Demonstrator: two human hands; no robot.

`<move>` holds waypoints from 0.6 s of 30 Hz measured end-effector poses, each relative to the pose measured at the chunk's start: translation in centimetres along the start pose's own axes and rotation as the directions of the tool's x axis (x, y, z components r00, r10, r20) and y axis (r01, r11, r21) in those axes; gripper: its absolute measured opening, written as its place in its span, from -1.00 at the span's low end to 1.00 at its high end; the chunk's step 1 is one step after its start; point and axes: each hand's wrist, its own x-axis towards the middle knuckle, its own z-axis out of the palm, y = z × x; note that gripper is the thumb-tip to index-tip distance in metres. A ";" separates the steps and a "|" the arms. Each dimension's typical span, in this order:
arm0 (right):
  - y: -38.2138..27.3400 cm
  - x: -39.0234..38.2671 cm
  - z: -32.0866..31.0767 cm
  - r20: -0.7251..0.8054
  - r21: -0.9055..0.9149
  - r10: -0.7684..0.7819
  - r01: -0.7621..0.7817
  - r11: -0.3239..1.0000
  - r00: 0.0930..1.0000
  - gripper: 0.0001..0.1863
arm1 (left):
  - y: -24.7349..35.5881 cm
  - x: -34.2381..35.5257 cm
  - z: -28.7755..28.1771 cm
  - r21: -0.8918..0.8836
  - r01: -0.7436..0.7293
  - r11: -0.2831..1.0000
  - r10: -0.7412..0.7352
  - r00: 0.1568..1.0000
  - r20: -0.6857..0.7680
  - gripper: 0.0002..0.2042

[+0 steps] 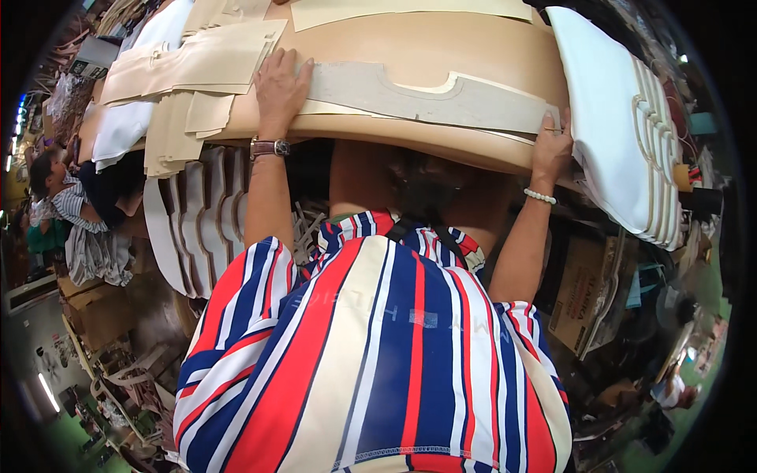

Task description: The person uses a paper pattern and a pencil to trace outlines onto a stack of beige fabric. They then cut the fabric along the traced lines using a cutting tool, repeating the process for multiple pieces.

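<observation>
A long grey template [441,101] with a curved notch in its upper edge lies across the tan work surface [355,47]. Pale cream sheet material [489,87] shows from under it. My left hand [280,88] rests flat at the template's left end, fingers stretched out, beside a stack of cream cut pieces [197,63]. At the other end, my right hand [553,146] has its fingers curled at the template's corner, thumb on top. A small thin dark thing shows by those fingers, too small to name.
White padded panels with beige edges [615,118] are stacked at the right. More white curved panels [193,221] stand below the surface at left. A cardboard box [583,292] sits low at right. Another person [71,189] is at the far left.
</observation>
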 end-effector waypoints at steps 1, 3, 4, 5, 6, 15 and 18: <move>-0.1 -0.1 -0.1 0.019 0.034 0.013 -0.014 0.999 1.000 -0.44 | 0.0 0.1 0.0 0.003 0.006 1.000 -0.006 1.000 0.005 -0.60; -0.4 -0.3 -0.5 0.061 0.102 0.040 -0.046 0.994 0.997 -0.44 | 0.2 0.1 0.0 0.013 0.018 1.000 -0.019 0.999 0.033 -0.61; -0.3 -0.2 -0.4 0.037 0.086 0.020 -0.023 0.996 0.999 -0.45 | 0.4 0.1 -0.1 0.020 0.023 1.000 -0.024 0.999 0.048 -0.61; 0.1 0.0 0.0 0.014 0.070 -0.001 0.000 0.998 1.000 -0.45 | 0.5 0.2 -0.3 0.016 0.024 1.000 -0.024 0.999 0.042 -0.61; 0.3 0.1 0.2 -0.007 0.050 -0.022 0.022 0.998 1.000 -0.45 | 0.5 0.1 -0.3 0.010 0.025 1.000 -0.026 0.999 0.037 -0.61; 1.1 0.2 0.5 -0.034 0.081 -0.070 0.073 0.994 0.997 -0.47 | 0.9 -0.1 -0.7 -0.035 0.001 0.999 -0.001 1.000 0.011 -0.64; 0.8 0.0 0.0 0.012 0.087 -0.023 0.022 0.996 1.000 -0.48 | 0.9 -0.3 -1.2 -0.040 -0.001 0.999 0.001 1.000 0.007 -0.67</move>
